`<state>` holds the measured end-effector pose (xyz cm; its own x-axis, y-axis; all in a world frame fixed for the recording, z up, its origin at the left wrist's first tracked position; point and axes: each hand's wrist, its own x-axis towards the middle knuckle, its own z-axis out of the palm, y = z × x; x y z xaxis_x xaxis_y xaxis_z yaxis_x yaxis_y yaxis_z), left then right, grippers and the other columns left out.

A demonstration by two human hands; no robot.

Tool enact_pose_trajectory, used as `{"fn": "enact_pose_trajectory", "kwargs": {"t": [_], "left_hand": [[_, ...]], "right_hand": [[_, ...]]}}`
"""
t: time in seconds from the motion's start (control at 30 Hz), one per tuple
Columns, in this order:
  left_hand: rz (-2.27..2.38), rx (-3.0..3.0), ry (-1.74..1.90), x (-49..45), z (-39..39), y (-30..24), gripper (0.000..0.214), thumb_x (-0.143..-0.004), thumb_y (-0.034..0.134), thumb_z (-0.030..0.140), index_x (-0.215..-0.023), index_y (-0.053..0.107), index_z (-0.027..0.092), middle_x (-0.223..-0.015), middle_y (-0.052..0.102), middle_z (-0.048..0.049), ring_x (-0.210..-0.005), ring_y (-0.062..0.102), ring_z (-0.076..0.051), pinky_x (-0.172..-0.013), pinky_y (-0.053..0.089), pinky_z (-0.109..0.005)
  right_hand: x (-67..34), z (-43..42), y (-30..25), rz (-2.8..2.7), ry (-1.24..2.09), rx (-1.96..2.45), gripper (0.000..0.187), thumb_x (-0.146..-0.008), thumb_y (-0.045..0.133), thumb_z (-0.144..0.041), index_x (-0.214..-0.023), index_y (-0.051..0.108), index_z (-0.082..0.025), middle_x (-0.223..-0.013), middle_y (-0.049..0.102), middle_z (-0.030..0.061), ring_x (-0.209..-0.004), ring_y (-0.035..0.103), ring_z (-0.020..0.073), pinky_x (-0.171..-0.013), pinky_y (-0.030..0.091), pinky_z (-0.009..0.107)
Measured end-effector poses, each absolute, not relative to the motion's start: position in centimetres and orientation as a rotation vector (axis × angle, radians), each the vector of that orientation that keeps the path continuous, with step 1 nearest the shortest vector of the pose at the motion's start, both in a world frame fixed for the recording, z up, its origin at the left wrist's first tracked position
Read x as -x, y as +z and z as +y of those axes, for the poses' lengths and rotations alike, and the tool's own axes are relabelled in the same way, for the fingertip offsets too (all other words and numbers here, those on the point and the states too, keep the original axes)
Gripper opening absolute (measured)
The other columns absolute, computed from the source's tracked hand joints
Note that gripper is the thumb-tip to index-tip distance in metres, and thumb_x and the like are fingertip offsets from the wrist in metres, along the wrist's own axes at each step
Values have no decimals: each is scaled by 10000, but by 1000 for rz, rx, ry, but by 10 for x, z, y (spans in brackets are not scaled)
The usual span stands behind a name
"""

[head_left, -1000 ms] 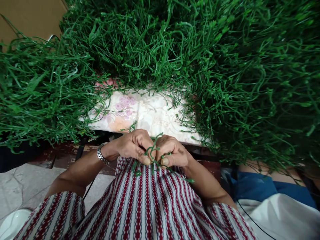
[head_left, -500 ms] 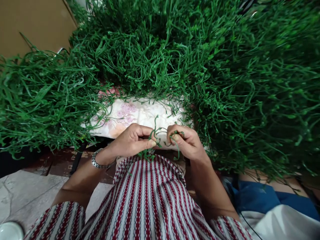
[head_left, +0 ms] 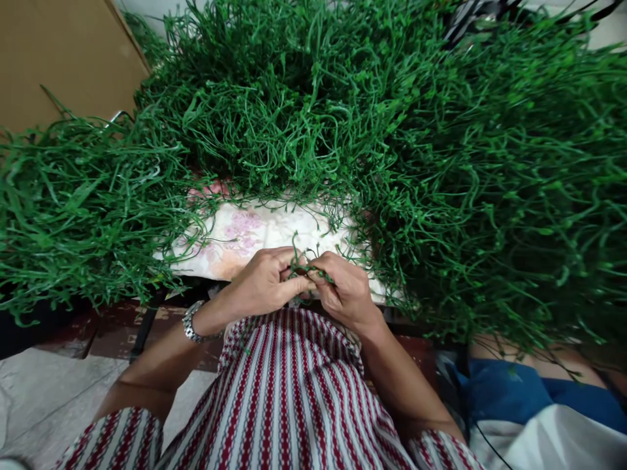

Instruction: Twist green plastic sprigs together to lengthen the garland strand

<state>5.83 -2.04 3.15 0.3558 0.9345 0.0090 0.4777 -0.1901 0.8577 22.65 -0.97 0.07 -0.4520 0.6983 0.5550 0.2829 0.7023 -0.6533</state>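
Note:
My left hand point(head_left: 262, 282) and my right hand point(head_left: 345, 287) meet fingertip to fingertip above my lap. Both pinch the same small green plastic sprig point(head_left: 302, 264), whose thin stems curl up between the thumbs. A metal watch point(head_left: 192, 324) sits on my left wrist. Below the hands lies my red and white striped garment point(head_left: 289, 398). Just beyond the hands is a floral cloth point(head_left: 255, 232) on a low surface.
Big heaps of green plastic stems point(head_left: 441, 163) ring the cloth at left, back and right. A brown board point(head_left: 59, 59) stands at the far left. A person's blue and white clothing point(head_left: 519, 405) shows at the lower right. Grey stone floor point(head_left: 44, 398) lies lower left.
My hands, a little apart half a second ago, have come together on the sprig. They sit higher and farther from my body than one second ago.

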Motion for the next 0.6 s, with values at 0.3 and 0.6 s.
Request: {"fn": "enact_pose_trajectory", "kwargs": {"t": [0.3, 0.6], "left_hand": [[1110, -1693, 725, -54, -22, 31, 230, -693, 465, 60, -500, 373, 144, -521, 312, 58, -509, 305, -49, -500, 244, -203], [1189, -1481, 670, -51, -19, 42, 253, -702, 509, 127, -500, 358, 147, -494, 271, 64, -496, 268, -46, -475, 207, -198]], "right_hand": [[-228, -13, 3, -2086, 756, 797, 147, -881, 432, -130, -805, 555, -158, -697, 588, 17, -627, 542, 89, -593, 423, 197], [-236, -10, 12, -1925, 477, 970, 154, -843, 497, -124, -912, 629, -163, -787, 672, 31, -675, 615, 110, -634, 461, 208]]}}
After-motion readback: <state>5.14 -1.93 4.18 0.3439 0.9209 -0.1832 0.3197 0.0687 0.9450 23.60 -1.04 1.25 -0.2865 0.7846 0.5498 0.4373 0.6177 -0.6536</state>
